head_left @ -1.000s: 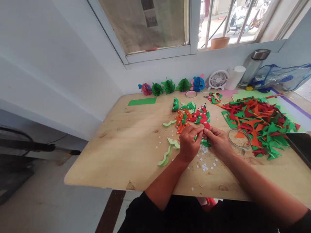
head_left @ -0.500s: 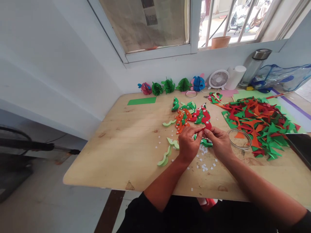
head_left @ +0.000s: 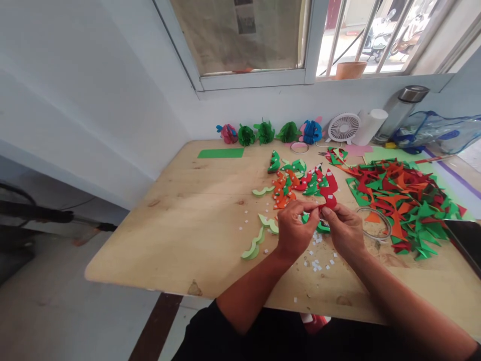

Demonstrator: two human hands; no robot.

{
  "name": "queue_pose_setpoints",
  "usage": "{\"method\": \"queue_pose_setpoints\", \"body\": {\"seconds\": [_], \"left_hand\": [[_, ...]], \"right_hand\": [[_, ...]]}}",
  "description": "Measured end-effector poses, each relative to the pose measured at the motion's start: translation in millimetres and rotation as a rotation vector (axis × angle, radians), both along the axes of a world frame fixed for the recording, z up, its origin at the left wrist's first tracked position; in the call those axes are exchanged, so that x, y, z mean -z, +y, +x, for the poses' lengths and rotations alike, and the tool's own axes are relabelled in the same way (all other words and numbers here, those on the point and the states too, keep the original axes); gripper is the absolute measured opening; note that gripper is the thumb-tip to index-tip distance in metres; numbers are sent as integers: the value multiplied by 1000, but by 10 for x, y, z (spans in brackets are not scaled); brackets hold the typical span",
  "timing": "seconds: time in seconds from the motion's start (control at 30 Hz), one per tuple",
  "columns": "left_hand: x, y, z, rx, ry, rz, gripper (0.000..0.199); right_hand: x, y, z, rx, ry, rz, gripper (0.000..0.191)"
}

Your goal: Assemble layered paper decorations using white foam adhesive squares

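Both hands meet above the table around a red wavy paper cutout [head_left: 327, 190] that carries small white squares. My left hand [head_left: 296, 223] pinches its lower end between thumb and fingers. From the other side my right hand [head_left: 343, 228] is closed on the same end. The fingertips hide that part of the paper. Just beyond lie orange paper cutouts [head_left: 282, 188] and green paper cutouts [head_left: 315, 183], also dotted with white squares. Pale green wavy strips [head_left: 253, 244] rest left of my left hand. Loose white squares [head_left: 317, 264] are scattered below the hands.
A heap of red, orange and green paper scraps [head_left: 406, 200] covers the right side, with a tape roll [head_left: 389, 230] beside it and a phone [head_left: 464, 240] at the edge. Folded paper figures [head_left: 265, 132], a small fan [head_left: 343, 128] and a glass bottle [head_left: 398, 115] line the wall.
The red cutout now stands up higher above the fingertips, showing more of its wavy length. Both hands keep their pinch on its lower end. The whole view has shifted slightly.
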State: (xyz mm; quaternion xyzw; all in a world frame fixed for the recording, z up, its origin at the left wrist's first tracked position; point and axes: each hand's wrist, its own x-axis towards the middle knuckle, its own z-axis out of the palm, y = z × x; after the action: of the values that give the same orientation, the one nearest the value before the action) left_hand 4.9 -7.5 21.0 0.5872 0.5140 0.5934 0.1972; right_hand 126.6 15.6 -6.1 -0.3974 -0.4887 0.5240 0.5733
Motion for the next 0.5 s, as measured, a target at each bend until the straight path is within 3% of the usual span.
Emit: {"method": "queue_pose_setpoints", "body": {"seconds": [0.27, 0.5], "left_hand": [[-37, -14, -15, 21, -49, -31, 13], [-40, -24, -12, 31, 42, 32, 10]], "right_hand": [[20, 3, 16, -21, 26, -21, 10], [8, 2, 32, -21, 46, 1, 10]]}}
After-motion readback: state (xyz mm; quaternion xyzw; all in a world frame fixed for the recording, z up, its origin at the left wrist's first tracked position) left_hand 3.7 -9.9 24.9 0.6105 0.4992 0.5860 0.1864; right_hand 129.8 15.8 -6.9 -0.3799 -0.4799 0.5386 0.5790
